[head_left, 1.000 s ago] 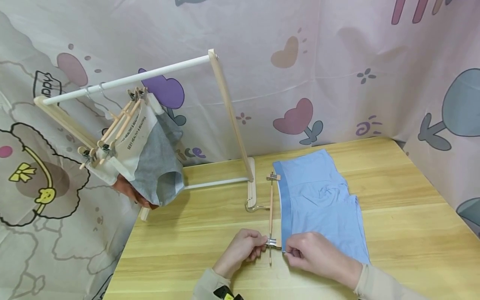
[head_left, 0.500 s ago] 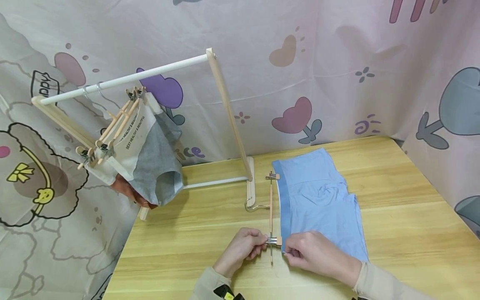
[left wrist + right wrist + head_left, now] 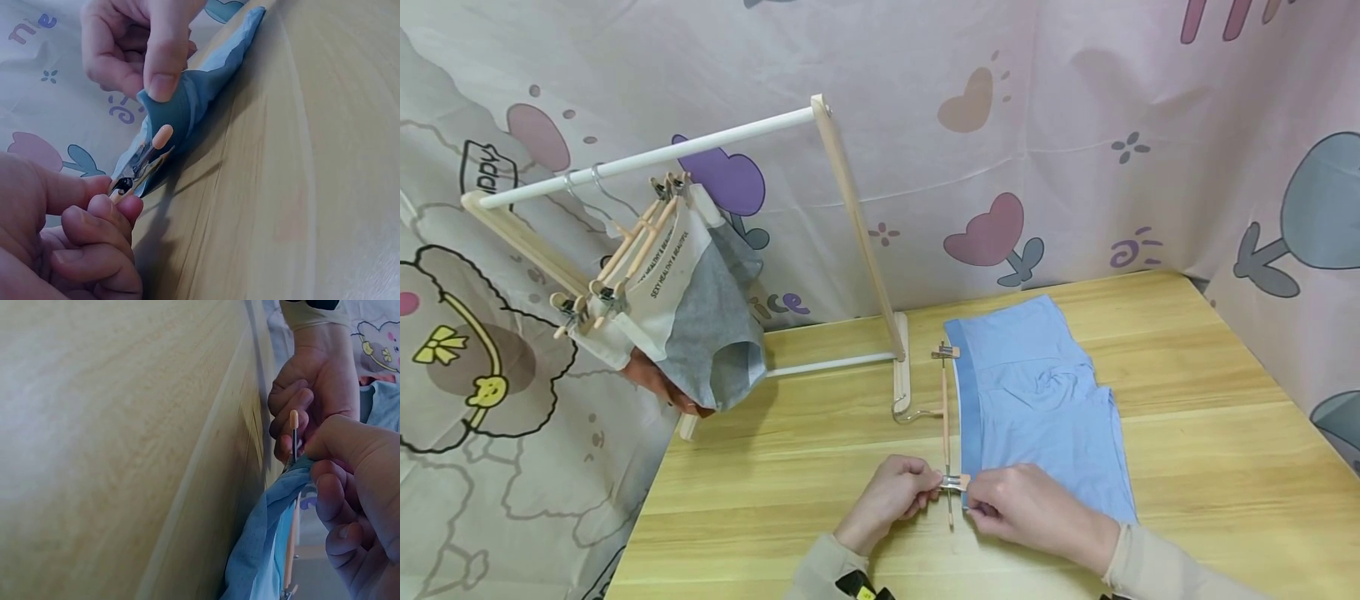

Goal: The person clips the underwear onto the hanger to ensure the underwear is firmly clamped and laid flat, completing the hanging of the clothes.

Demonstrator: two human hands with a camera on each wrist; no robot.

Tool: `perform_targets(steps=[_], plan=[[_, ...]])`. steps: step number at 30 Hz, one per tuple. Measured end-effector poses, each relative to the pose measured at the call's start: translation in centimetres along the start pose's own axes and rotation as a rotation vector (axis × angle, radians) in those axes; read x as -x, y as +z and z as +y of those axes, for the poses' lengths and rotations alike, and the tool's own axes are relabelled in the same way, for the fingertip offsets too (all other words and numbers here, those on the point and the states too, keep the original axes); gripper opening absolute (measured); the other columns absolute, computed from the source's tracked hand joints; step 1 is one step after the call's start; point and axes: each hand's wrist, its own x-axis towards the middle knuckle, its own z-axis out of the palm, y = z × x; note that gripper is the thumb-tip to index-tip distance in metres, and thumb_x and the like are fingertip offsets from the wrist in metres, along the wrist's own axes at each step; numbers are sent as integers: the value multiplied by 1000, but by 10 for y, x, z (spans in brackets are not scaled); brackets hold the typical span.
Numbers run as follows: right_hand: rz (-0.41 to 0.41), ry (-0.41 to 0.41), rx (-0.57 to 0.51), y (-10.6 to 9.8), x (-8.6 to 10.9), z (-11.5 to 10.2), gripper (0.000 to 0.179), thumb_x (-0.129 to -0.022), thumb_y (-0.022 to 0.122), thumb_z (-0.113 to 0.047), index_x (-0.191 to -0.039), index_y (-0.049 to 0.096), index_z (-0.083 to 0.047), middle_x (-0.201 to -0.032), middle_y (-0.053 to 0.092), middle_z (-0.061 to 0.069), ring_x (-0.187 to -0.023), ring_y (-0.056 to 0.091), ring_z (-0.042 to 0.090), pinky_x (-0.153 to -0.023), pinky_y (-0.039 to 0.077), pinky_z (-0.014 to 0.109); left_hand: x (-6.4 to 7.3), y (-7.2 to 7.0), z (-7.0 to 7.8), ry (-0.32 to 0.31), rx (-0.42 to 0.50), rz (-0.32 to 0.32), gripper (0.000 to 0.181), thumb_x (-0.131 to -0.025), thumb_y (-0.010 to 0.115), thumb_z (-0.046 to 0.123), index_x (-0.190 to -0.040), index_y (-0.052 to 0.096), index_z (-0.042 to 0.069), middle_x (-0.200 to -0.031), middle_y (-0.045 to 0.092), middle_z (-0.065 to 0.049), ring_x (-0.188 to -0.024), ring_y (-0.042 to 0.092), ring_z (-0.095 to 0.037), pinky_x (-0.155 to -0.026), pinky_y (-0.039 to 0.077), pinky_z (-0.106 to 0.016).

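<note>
Light blue boxer briefs (image 3: 1037, 383) lie flat on the table, waistband to the left. Along the waistband runs a clip hanger (image 3: 945, 417), its metal hook pointing left. The hanger's far clip (image 3: 946, 352) sits on the far end of the waistband. My left hand (image 3: 895, 496) pinches the handles of the near clip (image 3: 957, 482). That clip (image 3: 142, 159) has its jaws spread at the waistband; whether cloth lies between them I cannot tell. Between thumb and fingers, my right hand (image 3: 1037, 510) pinches the near waistband corner (image 3: 164, 112), lifted off the table.
At the left stands a wooden rack with a white top rail (image 3: 655, 157). Two hangers on it carry grey-and-white underwear (image 3: 700, 308) and a reddish-brown piece behind. The rack's right foot (image 3: 902, 333) is near the hanger hook. Patterned cloth (image 3: 1060, 208) backs the table (image 3: 1210, 433).
My left hand has moved the near clip slightly right, up to the waistband corner, and the hanger's near end shifted with it. The right hand keeps its pinch on the waistband.
</note>
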Motion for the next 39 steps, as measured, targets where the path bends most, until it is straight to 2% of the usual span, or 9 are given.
perform_targets(steps=[6,13,19,27,33,39], plan=[[1,-16,-2,1,0,0,35,-82,84,-7,-73,58,-30,-68,48,-23,-64,31,-17,-57,32,0,-1,5,0,11,-20,5,33,-98,71,15,-83,65,-15,-57,51,5,-46,36,-5,-42,27,-17],[-7,-37,5,1,0,0,33,-82,84,-9,-74,59,-30,-69,49,-24,-64,32,-17,-59,33,0,2,6,1,16,-31,7,33,-97,73,15,-81,66,-13,-58,51,4,-46,36,-6,-42,28,-17],[-38,-21,0,2,0,0,30,-85,85,-12,-75,64,-31,-70,52,-25,-63,34,-17,-59,33,1,2,7,1,29,-77,19,35,-97,73,18,-78,66,-10,-55,50,4,-44,37,-7,-42,30,-18],[-97,3,-11,2,1,0,22,-88,85,-19,-79,70,-32,-73,58,-26,-65,39,-17,-60,37,2,2,8,5,39,-240,27,41,-100,71,28,-68,66,2,-51,51,6,-40,43,-7,-43,35,-22],[-114,44,-63,-3,1,4,17,-92,82,-19,-84,74,-32,-73,58,-27,-63,39,-18,-59,36,2,0,5,6,116,-393,7,44,-100,68,31,-61,61,10,-44,48,9,-34,43,-6,-42,31,-23],[-165,116,-92,-16,0,14,14,-95,81,-21,-86,76,-31,-69,54,-28,-59,39,-16,-55,39,6,0,2,8,176,-563,38,50,-96,72,37,-54,48,23,-42,43,14,-35,40,-2,-42,28,-22]])
